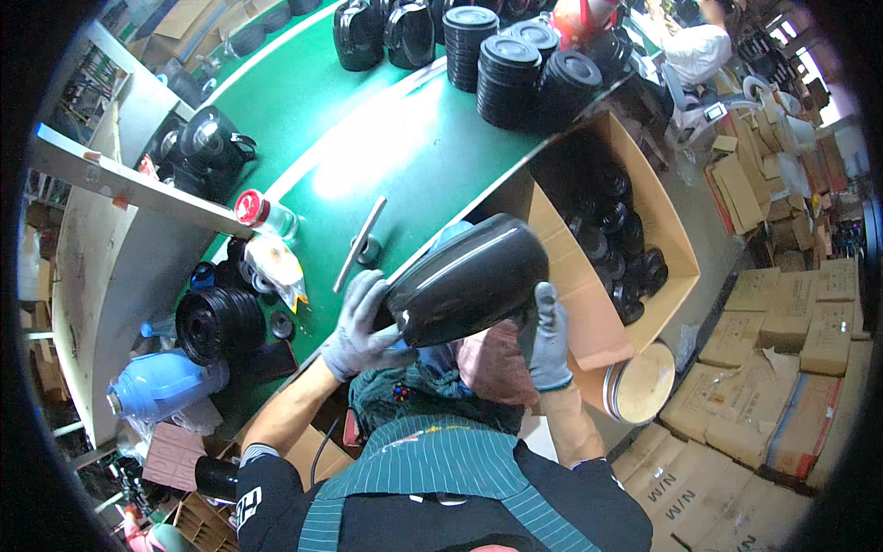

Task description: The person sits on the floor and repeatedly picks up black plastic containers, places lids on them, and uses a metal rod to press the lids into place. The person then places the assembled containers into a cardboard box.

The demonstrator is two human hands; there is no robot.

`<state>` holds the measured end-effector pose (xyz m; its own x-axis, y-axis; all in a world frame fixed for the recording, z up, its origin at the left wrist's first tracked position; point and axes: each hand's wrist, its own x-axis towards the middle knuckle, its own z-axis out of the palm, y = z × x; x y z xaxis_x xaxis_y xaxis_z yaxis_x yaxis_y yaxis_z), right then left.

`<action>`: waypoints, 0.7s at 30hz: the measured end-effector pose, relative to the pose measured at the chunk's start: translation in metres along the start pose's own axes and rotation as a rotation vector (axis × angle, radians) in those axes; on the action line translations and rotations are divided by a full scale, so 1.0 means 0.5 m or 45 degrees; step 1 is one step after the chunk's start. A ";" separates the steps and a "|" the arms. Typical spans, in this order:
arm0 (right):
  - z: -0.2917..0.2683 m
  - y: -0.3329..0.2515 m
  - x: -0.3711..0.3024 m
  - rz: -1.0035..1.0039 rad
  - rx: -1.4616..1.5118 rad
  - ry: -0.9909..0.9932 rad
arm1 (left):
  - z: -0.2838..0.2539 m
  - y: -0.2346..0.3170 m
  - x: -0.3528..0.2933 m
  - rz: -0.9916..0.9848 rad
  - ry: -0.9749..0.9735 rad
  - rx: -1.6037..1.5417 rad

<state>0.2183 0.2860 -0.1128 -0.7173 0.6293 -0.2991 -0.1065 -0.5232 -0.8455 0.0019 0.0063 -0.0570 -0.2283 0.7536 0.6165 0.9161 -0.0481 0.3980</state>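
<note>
Grip L (359, 329) + grip R (550, 345) hold blk shell (474, 279) btwn.

We see a big white glare on the green table (418, 189), and softer shine on the black shell (478, 281). White patches (812, 78) glow at the top right. Near the round edge, we see things bend, and corners go black.

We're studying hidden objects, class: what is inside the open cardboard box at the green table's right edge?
The cardboard box holds a heap of round black parts; whatever lies under the top ones is covered.
</note>
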 end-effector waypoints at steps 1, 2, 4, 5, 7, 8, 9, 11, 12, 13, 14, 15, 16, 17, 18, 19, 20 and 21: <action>-0.036 0.056 0.040 0.084 0.100 -0.064 | 0.034 -0.012 -0.005 -0.055 0.078 -0.068; -0.064 0.102 0.077 0.167 0.198 -0.123 | 0.045 -0.025 0.015 -0.084 0.147 -0.106; 0.032 0.047 0.096 0.226 0.216 -0.230 | 0.056 -0.045 0.036 -0.160 0.301 -0.151; 0.135 -0.042 0.080 0.206 0.128 -0.265 | 0.028 -0.046 0.078 -0.176 0.354 -0.067; 0.128 -0.046 0.098 0.265 -0.024 -0.304 | 0.015 -0.090 0.170 -0.288 0.374 -0.081; 0.124 -0.043 0.105 0.300 -0.094 -0.327 | 0.011 -0.122 0.203 -0.347 0.392 -0.125; 0.122 -0.042 0.091 0.283 0.027 -0.426 | 0.004 -0.160 0.235 -0.404 0.404 -0.170; 0.078 -0.030 0.099 0.564 0.418 -0.497 | 0.007 -0.286 0.264 -0.487 0.415 -0.052; 0.046 -0.016 0.097 0.617 0.447 -0.465 | 0.003 -0.331 0.300 -0.518 0.400 0.121; 0.030 -0.006 0.087 0.592 0.573 -0.536 | -0.003 -0.397 0.323 -0.464 0.422 0.241; 0.018 0.002 0.078 0.561 0.693 -0.598 | -0.008 -0.461 0.346 -0.433 0.387 0.424; 0.007 0.011 0.077 0.526 0.814 -0.663 | -0.009 -0.524 0.372 -0.406 0.421 0.522; -0.007 0.019 0.079 0.534 0.853 -0.716 | -0.010 -0.581 0.404 -0.370 0.399 0.617; -0.004 0.019 0.077 0.519 0.796 -0.681 | -0.011 -0.624 0.430 -0.416 0.355 0.726; 0.006 0.012 0.075 0.498 0.739 -0.645 | -0.009 -0.668 0.456 -0.446 0.314 0.793; 0.010 0.007 0.079 0.480 0.676 -0.616 | -0.009 -0.709 0.478 -0.477 0.281 0.863; 0.005 0.016 0.077 0.481 0.665 -0.634 | -0.007 -0.753 0.497 -0.489 0.256 0.890; 0.005 0.019 0.075 0.474 0.654 -0.641 | 0.002 -0.788 0.510 -0.504 0.229 0.915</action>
<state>0.1888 0.3032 -0.1313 -0.9789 0.0919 -0.1827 -0.0150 -0.9232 -0.3840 -0.4170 0.2181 -0.0576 -0.5704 0.5076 0.6457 0.7302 0.6734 0.1155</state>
